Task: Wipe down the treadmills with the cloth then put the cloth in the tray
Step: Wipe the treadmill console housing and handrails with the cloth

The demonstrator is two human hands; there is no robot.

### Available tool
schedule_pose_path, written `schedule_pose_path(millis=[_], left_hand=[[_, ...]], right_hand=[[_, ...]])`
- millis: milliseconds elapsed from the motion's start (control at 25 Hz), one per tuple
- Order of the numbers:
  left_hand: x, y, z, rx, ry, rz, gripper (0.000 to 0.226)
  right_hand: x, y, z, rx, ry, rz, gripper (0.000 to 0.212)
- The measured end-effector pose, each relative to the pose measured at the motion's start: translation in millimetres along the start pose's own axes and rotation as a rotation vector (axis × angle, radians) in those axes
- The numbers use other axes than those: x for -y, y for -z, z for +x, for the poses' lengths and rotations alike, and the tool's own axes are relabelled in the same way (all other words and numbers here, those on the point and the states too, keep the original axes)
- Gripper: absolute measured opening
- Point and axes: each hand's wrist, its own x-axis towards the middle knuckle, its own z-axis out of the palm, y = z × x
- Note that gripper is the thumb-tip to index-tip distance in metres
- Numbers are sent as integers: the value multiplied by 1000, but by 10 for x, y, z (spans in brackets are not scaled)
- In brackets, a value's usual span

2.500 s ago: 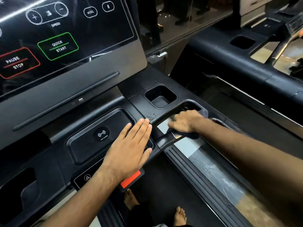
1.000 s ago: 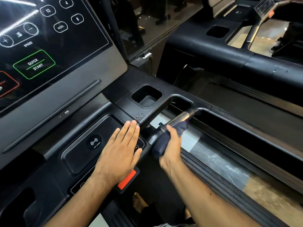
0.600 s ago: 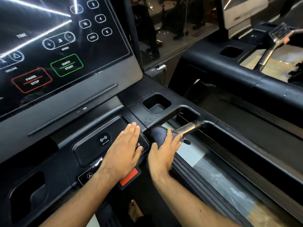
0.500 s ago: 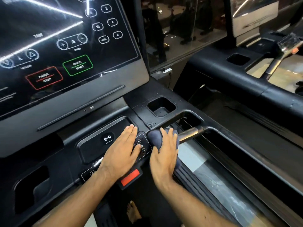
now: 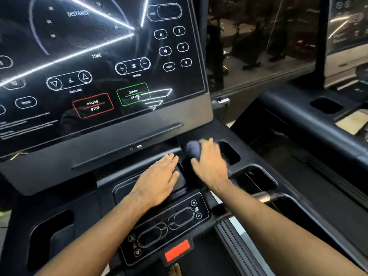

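Note:
I stand at a black treadmill console [image 5: 103,140] with a lit touch screen. My right hand [image 5: 211,162] lies over a dark blue cloth [image 5: 193,149] and presses it onto the console deck, just left of a small square recess [image 5: 231,154]. The hand is motion-blurred. Most of the cloth is hidden under the palm. My left hand [image 5: 159,180] rests flat, fingers straight, on the wireless charging pad [image 5: 127,191] in the middle of the console.
A metal handlebar [image 5: 262,197] runs off to the right of the console. A button panel [image 5: 169,224] and a red stop tab [image 5: 177,250] sit near the front edge. A cup recess [image 5: 49,234] is at left. A second treadmill [image 5: 310,116] stands to the right.
My right hand has carried the cloth from the handlebar up onto the console deck beside the square recess. My left hand stays flat on the charging pad. My view has tilted up toward the screen.

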Motion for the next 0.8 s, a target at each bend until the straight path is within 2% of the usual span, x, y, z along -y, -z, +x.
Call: schedule_pose_path(millis=[80,200,280,400,560,600,720,800], left_hand=[[166,-60,170,30,-18,32,57],[402,-213,365,84,-35,103,59],[472,-344,447,113,-57,171,63],[481,-521,490,116,-35,214,78],[523,-642,486,108,-23,245,77],[514,-637,473,123,-19,237,76],[492,-609,454,137,-1,224,79],[464,-600,459,136,11,206,82]], right_hand=[[-80,-146,5,227,50,-306,78],[-194,-178,81,212,160,-525,83],[-251,-208,86,191,223,-471,77],[-264,-309,233,263,253,-378,72],[-92,-356,671,200,49,-258,65],[-79,-382,618,199,51,-269,64],[-201,-407,351,239,273,-350,65],[-243,-346,667,251,257,-267,66]])
